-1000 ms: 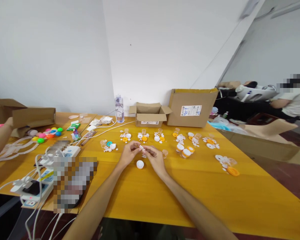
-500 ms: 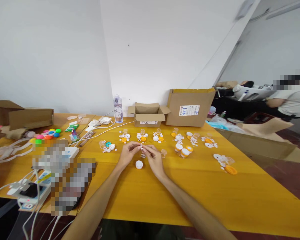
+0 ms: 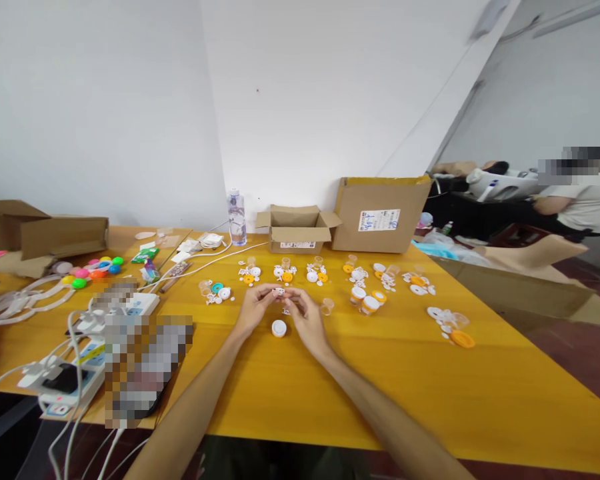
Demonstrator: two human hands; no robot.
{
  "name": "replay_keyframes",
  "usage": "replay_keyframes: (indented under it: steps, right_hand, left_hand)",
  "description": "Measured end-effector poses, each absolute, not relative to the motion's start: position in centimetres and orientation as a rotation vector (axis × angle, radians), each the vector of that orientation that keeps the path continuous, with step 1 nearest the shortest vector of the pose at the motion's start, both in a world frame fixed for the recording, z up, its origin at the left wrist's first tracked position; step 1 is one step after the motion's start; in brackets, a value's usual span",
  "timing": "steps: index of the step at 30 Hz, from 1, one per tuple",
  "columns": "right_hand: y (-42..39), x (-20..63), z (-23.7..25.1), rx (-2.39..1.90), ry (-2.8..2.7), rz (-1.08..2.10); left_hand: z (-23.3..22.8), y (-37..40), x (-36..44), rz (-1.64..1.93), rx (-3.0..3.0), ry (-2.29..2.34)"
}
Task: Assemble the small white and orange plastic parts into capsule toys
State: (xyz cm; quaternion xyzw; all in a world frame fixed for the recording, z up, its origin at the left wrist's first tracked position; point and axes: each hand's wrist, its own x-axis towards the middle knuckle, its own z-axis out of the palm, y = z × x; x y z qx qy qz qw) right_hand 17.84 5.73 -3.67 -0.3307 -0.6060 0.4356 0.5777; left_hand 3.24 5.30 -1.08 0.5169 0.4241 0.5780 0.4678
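Observation:
Over the middle of the table, my left hand and my right hand meet fingertip to fingertip. Pinched between them is a small white plastic piece with holes in it. Another white piece lies on the table just below, partly hidden by my right fingers. Nearer to me stands a round white-topped container with an orange lower edge. A small clear cup is right beside my right hand. White and orange containers stand together further right.
Groups of white pieces, orange discs and clear cups line the table's far side. Behind them are an open carton, a large closed box and a water bottle. Power strips, cables and a phone lie left.
The small white piece has been turned between my fingertips, so its broader side shows now. My hands stay nearly in place. At the far left, another person's hand has moved back from the coloured balls.

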Motion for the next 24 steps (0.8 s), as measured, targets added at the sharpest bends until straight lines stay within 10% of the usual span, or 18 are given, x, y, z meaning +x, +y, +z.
replay_keyframes:
  steps: [24]
  right_hand:
    - [5.9,18.6,-2.1,-0.775,-1.269,1.229]
  left_hand:
    - [-0.5,4.7,3.4,1.356,1.222,1.058]
